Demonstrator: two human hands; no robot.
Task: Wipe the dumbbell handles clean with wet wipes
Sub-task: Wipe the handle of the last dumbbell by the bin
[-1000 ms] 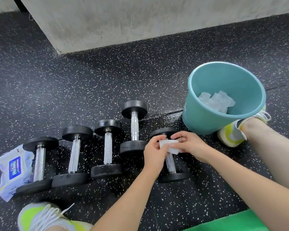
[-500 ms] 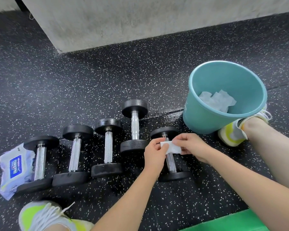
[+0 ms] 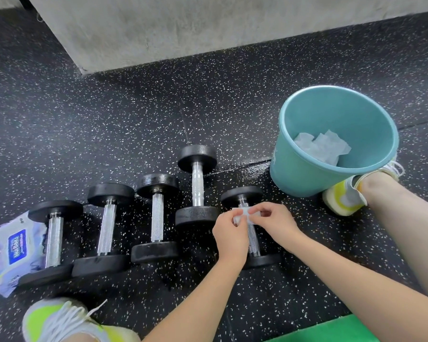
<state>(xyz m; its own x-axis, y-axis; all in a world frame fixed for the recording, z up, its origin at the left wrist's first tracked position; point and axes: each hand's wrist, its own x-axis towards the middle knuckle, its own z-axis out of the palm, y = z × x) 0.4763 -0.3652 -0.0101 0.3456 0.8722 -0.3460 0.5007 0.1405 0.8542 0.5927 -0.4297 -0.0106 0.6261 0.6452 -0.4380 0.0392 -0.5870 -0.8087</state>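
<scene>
Tight spot at centre right: teal bucket [image 3: 307, 174] just up-right, next dumbbell [image 3: 197, 186] close on the left, open speckled floor [image 3: 134, 119] above. Both forearms reaching in from below, left hand [image 3: 230, 233] and right hand [image 3: 273, 222] pinching a folded wet wipe [image 3: 244, 213] between fingers over the rightmost dumbbell [image 3: 251, 229], handle running top-to-bottom, slightly tilted.

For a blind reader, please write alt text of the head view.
Both hands, left hand and right hand, pinch a white wet wipe over the rightmost dumbbell of five on speckled floor; a teal bucket holds used wipes.
</scene>
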